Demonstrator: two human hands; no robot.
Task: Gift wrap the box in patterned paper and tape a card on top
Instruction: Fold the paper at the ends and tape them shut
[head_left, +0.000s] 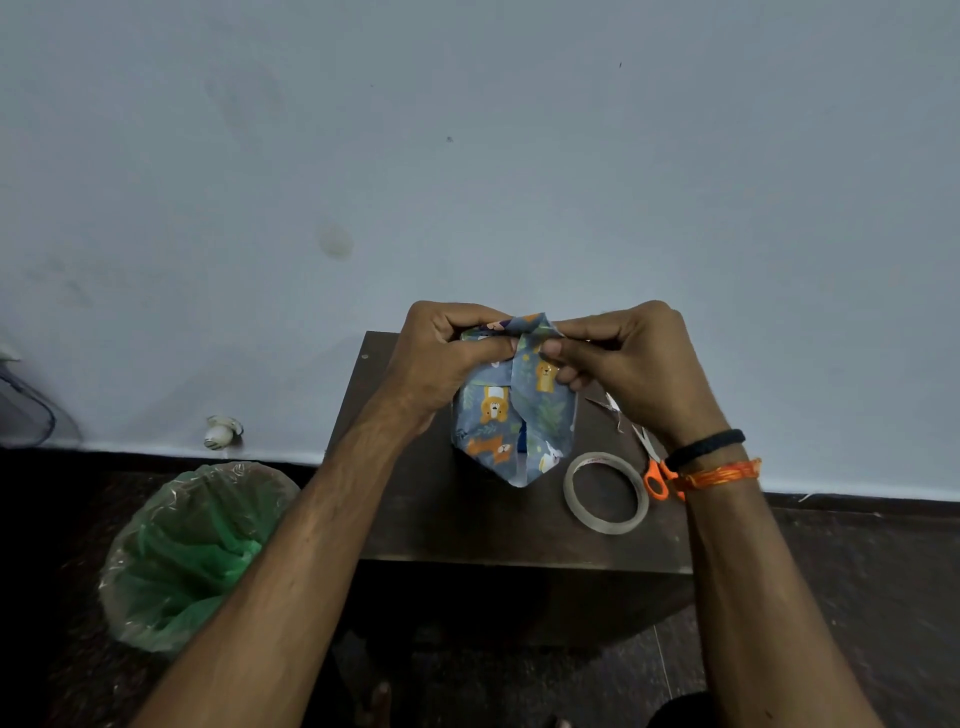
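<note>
A box wrapped in blue-grey patterned paper (511, 410) with orange animals stands on a small dark table (441, 509). Its near end is folded to a point. At the far end, my left hand (447, 358) grips the paper from the left, thumb across the fold. My right hand (623, 358) pinches the paper flap from the right. The box itself is hidden by the paper. A roll of clear tape (606, 492) lies flat to the right of the box. Orange-handled scissors (649, 462) lie beyond it, partly behind my right wrist.
A bin lined with a green plastic bag (192, 556) stands on the floor left of the table. A pale wall (467, 156) rises directly behind the table. A small white object (222, 431) lies at the wall's base.
</note>
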